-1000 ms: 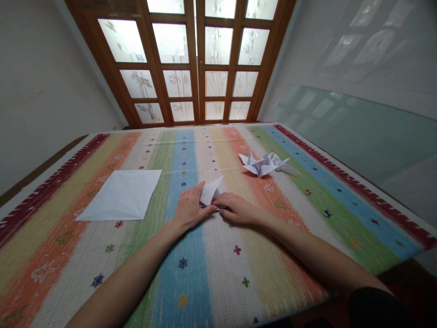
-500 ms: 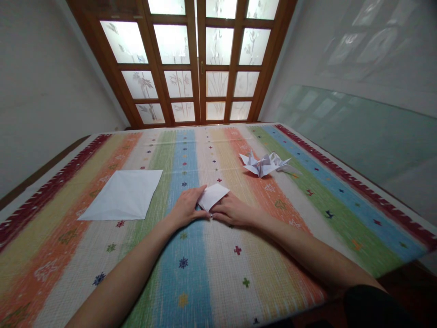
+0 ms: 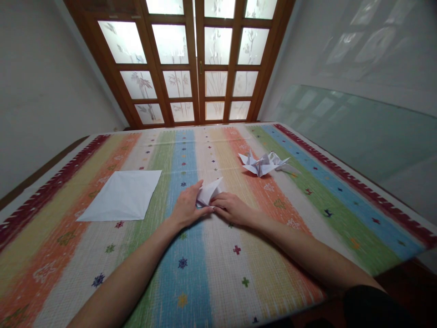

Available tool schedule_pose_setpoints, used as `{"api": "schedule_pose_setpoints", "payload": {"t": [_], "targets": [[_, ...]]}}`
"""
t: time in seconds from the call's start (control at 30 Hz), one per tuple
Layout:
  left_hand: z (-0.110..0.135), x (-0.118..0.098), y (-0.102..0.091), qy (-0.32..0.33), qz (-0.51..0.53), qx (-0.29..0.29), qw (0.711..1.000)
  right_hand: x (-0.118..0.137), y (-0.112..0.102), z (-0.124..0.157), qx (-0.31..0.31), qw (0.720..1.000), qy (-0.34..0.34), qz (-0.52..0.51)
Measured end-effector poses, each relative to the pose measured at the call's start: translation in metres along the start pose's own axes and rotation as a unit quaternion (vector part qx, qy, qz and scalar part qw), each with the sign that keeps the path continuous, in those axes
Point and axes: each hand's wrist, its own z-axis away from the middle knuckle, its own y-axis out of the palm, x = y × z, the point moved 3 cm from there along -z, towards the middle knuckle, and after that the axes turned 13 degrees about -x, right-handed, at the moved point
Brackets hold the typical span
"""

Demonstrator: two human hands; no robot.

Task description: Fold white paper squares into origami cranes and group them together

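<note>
A small folded piece of white paper point(image 3: 209, 191) lies on the striped tablecloth point(image 3: 211, 269) in the middle of the view. My left hand point(image 3: 186, 206) presses on its left side, fingers curled against it. From the right, my right hand point(image 3: 230, 207) pinches the paper's near edge. One flap of the paper stands up, pointing away and to the right.
A flat white square sheet point(image 3: 121, 195) lies to the left. Finished folded paper figures point(image 3: 263, 164) sit further back on the right. Wooden glass-paned doors point(image 3: 198, 59) stand behind the table. The table's edge runs along the right and the bottom.
The paper's flap lay flatter half a second ago and now stands up again as a point. Both hands have stayed at the same spot.
</note>
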Motion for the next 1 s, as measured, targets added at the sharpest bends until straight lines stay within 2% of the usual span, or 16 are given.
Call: {"api": "schedule_pose_setpoints", "payload": {"t": [0.3,0.4,0.5,0.6,0.7,0.8,1.0], "targets": [[-0.004,0.001,0.004,-0.037,-0.046,-0.004,0.998,-0.003,0.001,0.0,-0.031,0.997,0.068,-0.006],[-0.004,-0.002,0.006,-0.035,-0.081,-0.01,0.996,-0.003,0.0,0.001,-0.023,0.998,0.061,0.014],[-0.001,-0.008,0.004,0.018,-0.083,-0.035,0.996,-0.003,0.0,0.005,-0.014,0.998,0.036,0.052],[0.003,-0.018,-0.002,0.121,-0.051,-0.064,0.989,-0.002,0.002,0.009,-0.009,0.995,0.023,0.093],[0.005,-0.027,-0.005,0.209,-0.043,-0.001,0.977,-0.002,0.003,0.009,-0.008,0.995,0.029,0.097],[0.005,-0.031,-0.007,0.227,-0.061,0.029,0.972,-0.002,-0.001,0.009,-0.012,0.998,0.035,0.057],[0.003,-0.038,-0.006,0.219,-0.105,-0.012,0.97,-0.009,-0.014,0.018,-0.023,0.998,0.059,0.004]]}}
